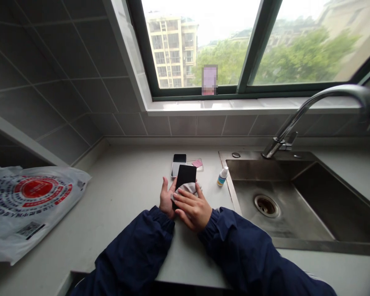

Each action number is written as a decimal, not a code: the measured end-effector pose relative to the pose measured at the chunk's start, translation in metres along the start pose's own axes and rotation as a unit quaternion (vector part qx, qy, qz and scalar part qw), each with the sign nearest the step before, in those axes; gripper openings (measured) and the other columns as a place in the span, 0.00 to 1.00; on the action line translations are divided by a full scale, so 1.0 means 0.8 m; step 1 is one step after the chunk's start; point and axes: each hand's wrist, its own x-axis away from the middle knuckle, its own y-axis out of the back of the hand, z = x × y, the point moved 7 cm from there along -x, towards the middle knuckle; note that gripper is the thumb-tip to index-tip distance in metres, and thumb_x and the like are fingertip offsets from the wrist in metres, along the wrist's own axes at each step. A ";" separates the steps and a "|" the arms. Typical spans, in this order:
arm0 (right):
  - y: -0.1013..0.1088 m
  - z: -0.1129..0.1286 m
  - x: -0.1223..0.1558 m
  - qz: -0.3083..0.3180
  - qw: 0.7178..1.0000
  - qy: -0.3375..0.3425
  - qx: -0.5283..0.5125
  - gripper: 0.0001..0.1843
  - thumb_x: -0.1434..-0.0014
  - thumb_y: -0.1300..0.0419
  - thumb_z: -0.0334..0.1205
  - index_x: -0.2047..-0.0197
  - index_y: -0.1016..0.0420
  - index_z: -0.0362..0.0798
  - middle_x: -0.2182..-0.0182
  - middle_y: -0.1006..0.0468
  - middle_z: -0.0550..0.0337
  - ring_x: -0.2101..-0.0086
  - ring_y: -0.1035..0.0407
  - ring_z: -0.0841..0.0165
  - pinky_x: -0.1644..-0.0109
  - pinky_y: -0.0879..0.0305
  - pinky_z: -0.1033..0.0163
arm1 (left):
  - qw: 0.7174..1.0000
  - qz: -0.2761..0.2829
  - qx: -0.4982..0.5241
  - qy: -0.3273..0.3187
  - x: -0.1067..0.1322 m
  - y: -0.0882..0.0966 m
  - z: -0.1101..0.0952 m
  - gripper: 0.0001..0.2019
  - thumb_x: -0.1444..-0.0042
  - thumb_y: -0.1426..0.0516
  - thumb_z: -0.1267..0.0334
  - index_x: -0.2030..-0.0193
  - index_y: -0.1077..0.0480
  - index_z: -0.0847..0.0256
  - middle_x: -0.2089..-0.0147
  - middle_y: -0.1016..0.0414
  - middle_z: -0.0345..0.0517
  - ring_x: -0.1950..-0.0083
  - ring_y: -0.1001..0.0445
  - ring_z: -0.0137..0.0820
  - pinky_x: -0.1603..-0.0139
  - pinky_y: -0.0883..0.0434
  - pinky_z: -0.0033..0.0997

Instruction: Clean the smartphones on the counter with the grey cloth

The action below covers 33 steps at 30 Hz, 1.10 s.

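My left hand (167,198) holds a black smartphone (185,176) upright from below, its dark face toward me. My right hand (193,210) lies over the phone's lower part and presses a grey cloth (185,189) against it. Just behind them, a second smartphone (179,164) lies on the countertop. Beside it sits a clear film sheet (195,165) with a pink piece (197,163) on it. A small white dropper bottle (222,176) with a blue cap stands to the right, close to the sink rim.
A stainless steel sink (267,197) with a drain and a curved faucet (320,109) lies to the right. A white printed plastic bag (27,209) rests on the counter at left. Grey wall tiles and a window stand behind.
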 end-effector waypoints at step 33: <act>0.013 -0.014 0.006 -0.027 0.998 -0.020 0.053 0.21 0.33 0.50 0.39 0.39 0.33 0.50 0.40 0.31 0.56 0.36 0.44 0.60 0.30 0.83 0.42 | 0.999 0.050 0.010 -0.009 0.008 -0.026 -0.002 0.34 0.38 0.52 0.42 0.31 0.44 0.62 0.40 0.29 0.58 0.39 0.30 0.46 0.35 0.39 0.47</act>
